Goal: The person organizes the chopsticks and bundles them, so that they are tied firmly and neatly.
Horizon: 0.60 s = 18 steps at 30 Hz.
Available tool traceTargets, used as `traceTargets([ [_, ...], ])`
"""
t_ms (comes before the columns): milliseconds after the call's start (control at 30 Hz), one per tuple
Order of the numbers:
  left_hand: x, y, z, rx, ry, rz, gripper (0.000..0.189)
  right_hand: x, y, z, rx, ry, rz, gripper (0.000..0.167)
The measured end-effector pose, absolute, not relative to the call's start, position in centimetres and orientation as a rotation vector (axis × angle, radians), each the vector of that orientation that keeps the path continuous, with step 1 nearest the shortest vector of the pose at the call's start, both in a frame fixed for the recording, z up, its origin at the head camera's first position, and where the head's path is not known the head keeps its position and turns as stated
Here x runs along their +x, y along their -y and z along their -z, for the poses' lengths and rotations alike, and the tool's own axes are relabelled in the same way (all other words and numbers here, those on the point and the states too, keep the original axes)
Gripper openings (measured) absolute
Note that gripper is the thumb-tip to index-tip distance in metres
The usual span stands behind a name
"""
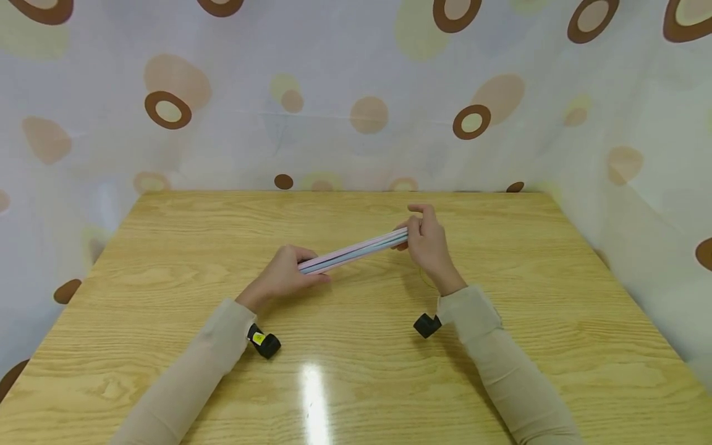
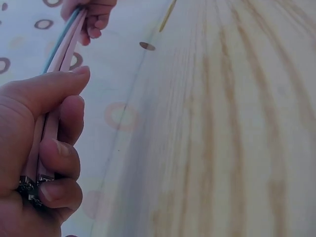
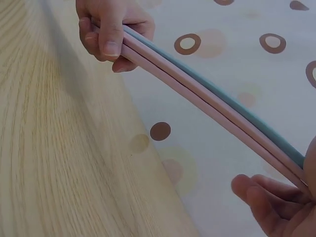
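Observation:
A bundle of slim pink and pale-blue pencils [image 1: 356, 250] is held slanting above the table, its right end higher. My left hand [image 1: 286, 272] grips the lower end, and in the left wrist view its fingers wrap round the pencils [image 2: 65, 57], whose near ends are dark with silvery marks. My right hand [image 1: 428, 244] holds the other end between thumb and fingers, with one finger lifted off. In the right wrist view, the pink and blue-green lengths [image 3: 212, 98] lie side by side between both hands.
A thin yellow loop [image 1: 424, 279] shows by the right wrist, over the wooden table [image 1: 356, 383]. A white cloth [image 1: 334, 148] with brown and beige spots stands behind the table and along its sides. Black wrist cameras [image 1: 267, 345] sit at both cuffs.

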<state>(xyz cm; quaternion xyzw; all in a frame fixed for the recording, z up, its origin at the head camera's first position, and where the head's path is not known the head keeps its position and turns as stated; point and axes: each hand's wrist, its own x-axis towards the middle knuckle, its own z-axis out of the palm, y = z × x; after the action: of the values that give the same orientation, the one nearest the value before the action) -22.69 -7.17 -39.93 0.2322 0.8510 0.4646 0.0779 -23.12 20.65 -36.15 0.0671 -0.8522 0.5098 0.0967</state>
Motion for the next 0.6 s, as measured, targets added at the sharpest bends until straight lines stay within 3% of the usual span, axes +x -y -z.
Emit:
traceTargets([
  [200,-22.4,6.6,39.7,0.777,-2.511,-1.417,0.019,-22.9,-20.2,36.3,0.047,2.274,-1.616,0.026],
  [600,-22.7,6.5,39.7,0.782,-2.533,-1.446,0.022,-22.7,-19.6,36.3,0.000,2.125,-1.578,0.035],
])
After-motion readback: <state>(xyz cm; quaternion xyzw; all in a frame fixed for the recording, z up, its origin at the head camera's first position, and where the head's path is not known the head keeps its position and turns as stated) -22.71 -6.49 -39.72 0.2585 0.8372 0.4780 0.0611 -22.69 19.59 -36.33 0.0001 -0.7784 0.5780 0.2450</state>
